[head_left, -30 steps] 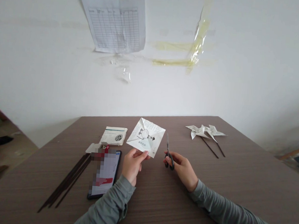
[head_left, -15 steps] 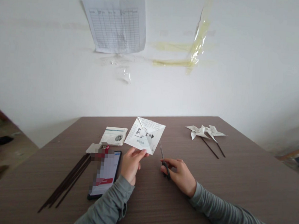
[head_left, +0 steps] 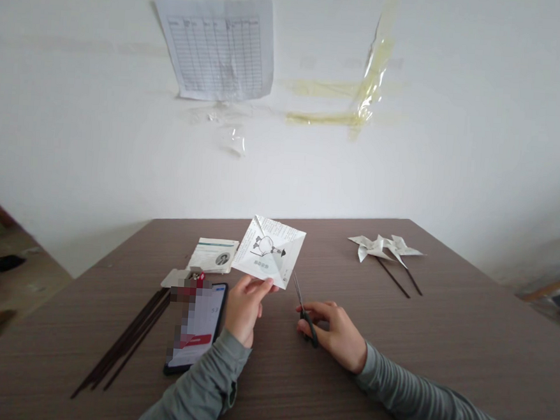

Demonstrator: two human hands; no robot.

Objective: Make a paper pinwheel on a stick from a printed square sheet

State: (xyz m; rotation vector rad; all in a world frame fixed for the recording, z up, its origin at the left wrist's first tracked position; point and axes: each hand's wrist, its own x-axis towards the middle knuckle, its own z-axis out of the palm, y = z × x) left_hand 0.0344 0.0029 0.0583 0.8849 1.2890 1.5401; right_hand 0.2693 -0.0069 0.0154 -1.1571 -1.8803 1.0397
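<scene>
My left hand [head_left: 245, 306] pinches the near corner of a creased square of printed paper [head_left: 268, 251], holding it up above the brown table [head_left: 395, 346]. My right hand [head_left: 335, 332] grips a pair of black-handled scissors [head_left: 304, 311], their blades pointing up and to the left, with the tips just below the paper's lower right edge. Both sleeves are grey-green.
A phone [head_left: 197, 324] lies left of my left hand, with a bundle of dark thin sticks [head_left: 124, 341] beside it. A small booklet [head_left: 213, 254] and a small card lie behind. Two paper pinwheels on sticks [head_left: 385, 249] rest at the far right. A printed sheet [head_left: 219, 47] hangs on the wall.
My right hand has drawn the scissors left and nearer to me, tilting the blades toward the paper. The left hand has shifted the paper slightly left.
</scene>
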